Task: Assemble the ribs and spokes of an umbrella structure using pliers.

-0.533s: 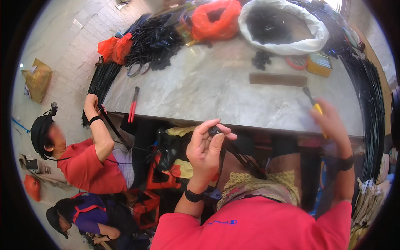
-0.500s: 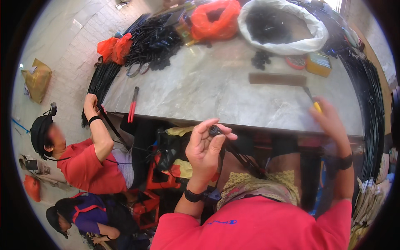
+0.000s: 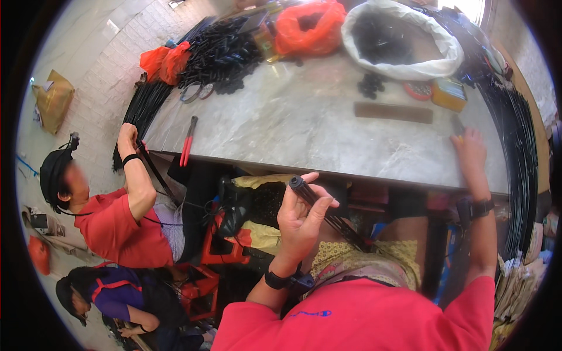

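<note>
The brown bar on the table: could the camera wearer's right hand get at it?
Probably yes: the brown bar lies left of the right hand on one tabletop, nothing standing between, though that hand partly covers a tool.

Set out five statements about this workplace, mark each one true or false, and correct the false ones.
1. The left hand holds a bundle of dark rods. True.
2. A red-handled tool lies on the table. True.
3. The yellow box sits to the left of the red-handled tool. False: the yellow box sits to its right.
4. The right hand is inside the white sack. False: the right hand is at the yellow-handled tool, on the right part of the table.
5. The co-worker nearest the table wears a red shirt. True.
</note>
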